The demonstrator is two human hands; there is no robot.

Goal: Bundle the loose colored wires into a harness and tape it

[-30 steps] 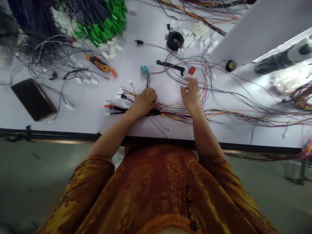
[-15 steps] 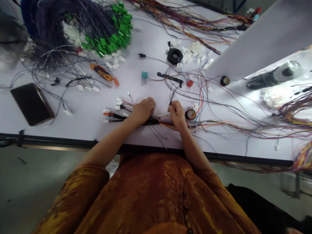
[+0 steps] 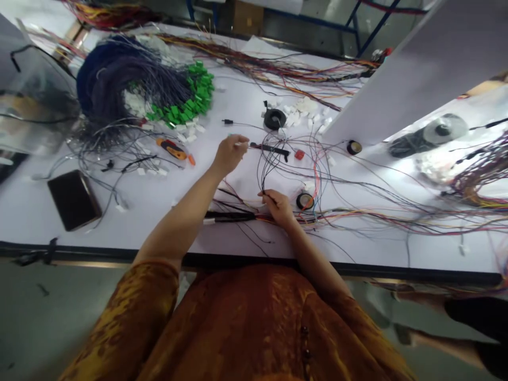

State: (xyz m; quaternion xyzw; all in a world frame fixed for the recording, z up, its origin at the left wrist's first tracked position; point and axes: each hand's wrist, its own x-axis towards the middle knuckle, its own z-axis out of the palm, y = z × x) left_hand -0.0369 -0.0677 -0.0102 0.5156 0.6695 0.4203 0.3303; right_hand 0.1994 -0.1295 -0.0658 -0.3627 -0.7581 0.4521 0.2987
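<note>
My left hand (image 3: 230, 155) is over the middle of the table, fingers stretched to the right and partly apart. A bit of a teal connector (image 3: 230, 135) shows at its upper edge; the hand hides the rest. Just right of the fingertips lies a black taped strip (image 3: 270, 150). My right hand (image 3: 279, 207) pinches thin dark wires (image 3: 262, 180) between thumb and fingers; they loop upward from there. Beneath it runs a wire harness (image 3: 232, 216), partly wrapped in black. A roll of black tape (image 3: 305, 200) is beside the right hand, and a red connector (image 3: 299, 154) lies above.
Purple wires with green connectors (image 3: 182, 112) are heaped at the back left. An orange-handled cutter (image 3: 173, 149) and a dark phone (image 3: 74, 200) lie on the left. Another black roll (image 3: 274, 119) sits by white connectors (image 3: 304, 110). A pale panel (image 3: 400, 79) rises at the right.
My left hand has left the harness and moved up to the teal connector, now mostly covered. My right hand still pinches the dark wires. The camera view has tilted up.
</note>
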